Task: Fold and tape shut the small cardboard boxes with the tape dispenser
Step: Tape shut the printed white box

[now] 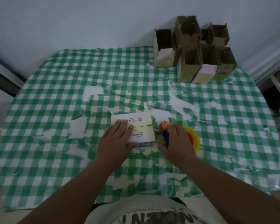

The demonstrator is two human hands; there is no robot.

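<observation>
A table covered by a green-and-white checked tablecloth is seen from above, from a camera worn on the head of a person whose two bare forearms reach forward into the view. The cloth is badly worn, with many torn white patches scattered across its middle. Near the centre of the table a small cardboard box is laid flat, its two top flaps folded down so that they meet along a seam running left to right; printed labels can be made out on both flaps, though the text is too small to be read. The left hand is laid flat on the left part of the box, fingers straight and spread over the flaps, with the thumb set against the near edge of the box. Just beside the box on its right, a tape dispenser with an orange and blue body and a yellowish roll of tape is rested on the cloth. The right hand is curled over the dispenser from above, and its handle is gripped. At the far right corner of the table, well apart from the hands, a cluster of open cardboard boxes is stood upright with flaps raised; pink material is visible in two of them. A pale wall is seen behind the table.
</observation>
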